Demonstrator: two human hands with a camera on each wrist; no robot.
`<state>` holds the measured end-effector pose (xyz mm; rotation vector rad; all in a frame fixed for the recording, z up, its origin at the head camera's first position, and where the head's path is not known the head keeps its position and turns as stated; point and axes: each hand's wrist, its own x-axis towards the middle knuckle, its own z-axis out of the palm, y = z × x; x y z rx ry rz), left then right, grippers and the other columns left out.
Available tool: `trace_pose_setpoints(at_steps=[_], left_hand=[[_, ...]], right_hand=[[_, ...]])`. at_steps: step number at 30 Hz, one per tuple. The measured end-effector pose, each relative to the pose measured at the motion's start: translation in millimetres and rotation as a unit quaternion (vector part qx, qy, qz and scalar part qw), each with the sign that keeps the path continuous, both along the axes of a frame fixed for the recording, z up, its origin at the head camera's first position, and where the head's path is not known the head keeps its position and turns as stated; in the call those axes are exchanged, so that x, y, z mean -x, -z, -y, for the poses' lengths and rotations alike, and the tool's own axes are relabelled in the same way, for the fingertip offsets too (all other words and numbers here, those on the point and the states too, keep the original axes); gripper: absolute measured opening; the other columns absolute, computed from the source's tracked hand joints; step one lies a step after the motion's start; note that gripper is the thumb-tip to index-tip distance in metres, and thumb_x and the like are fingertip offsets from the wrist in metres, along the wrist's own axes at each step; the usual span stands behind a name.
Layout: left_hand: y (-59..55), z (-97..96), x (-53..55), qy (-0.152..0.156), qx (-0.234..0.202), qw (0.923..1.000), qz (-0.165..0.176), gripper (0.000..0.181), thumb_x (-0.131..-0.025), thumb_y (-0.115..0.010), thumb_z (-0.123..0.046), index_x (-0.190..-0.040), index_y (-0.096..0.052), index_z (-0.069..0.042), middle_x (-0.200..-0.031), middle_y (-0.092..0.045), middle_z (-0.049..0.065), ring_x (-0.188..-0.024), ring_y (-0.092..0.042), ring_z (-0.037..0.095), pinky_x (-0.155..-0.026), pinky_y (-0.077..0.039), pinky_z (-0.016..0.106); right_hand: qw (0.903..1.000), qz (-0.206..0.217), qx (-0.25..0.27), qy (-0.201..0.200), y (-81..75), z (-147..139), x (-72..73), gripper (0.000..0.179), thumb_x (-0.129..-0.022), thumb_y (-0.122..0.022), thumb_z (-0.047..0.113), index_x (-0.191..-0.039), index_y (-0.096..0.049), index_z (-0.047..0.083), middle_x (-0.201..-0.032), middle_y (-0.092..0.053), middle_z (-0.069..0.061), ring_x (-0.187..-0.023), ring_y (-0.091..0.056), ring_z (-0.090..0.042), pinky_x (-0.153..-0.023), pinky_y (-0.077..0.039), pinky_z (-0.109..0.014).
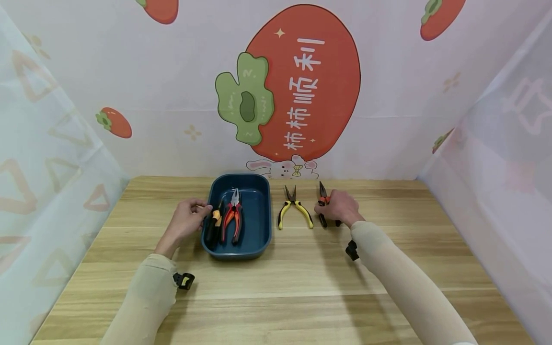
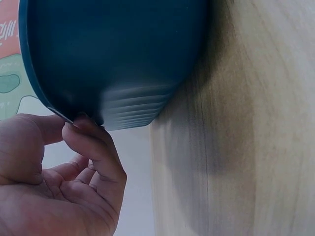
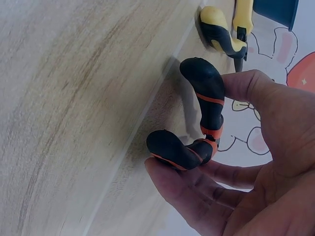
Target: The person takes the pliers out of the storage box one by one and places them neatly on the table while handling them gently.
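My left hand [image 1: 186, 219] pinches the left rim of a dark blue tray [image 1: 257, 215] between thumb and fingers; the left wrist view shows the tray's outer wall [image 2: 118, 49] close up. Inside the tray lie pliers with red and black handles [image 1: 233, 213], beside tools with black and yellow-orange handles [image 1: 214, 224]. On the right, my right hand [image 1: 340, 207] grips needle-nose pliers [image 3: 206, 98] by their spread black and orange handles, thumb on one and fingers on the other. Their pointed tip faces the back wall. The palm hides part of them in the head view.
Needle-nose pliers with yellow and black handles [image 1: 292, 201] lie spread on the wooden table [image 1: 267, 306], between the tray and my right hand. A printed cloth [image 1: 181, 86] hangs behind the table's back edge, with more cloth along both sides.
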<state>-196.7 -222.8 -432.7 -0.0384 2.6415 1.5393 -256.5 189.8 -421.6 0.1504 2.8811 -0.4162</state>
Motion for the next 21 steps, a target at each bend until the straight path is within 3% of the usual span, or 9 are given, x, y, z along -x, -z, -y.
trace_pose_setpoints(at_steps=[21], left_hand=[[2.3,1.0,0.8,0.0,0.004,1.0,-0.002,0.034,-0.106,-0.056,-0.023,-0.124,-0.058,0.006,-0.084,-0.061,0.01,-0.064,-0.056,0.022,-0.058,-0.053,0.036]], right_hand=[[0.9999,0.002,-0.012,0.004,3.2,-4.8,1.4,0.043,-0.084,-0.073,0.05,-0.079,-0.057,0.01,-0.07,-0.052,-0.003,-0.062,-0.049,-0.02,-0.052,-0.036,-0.032]])
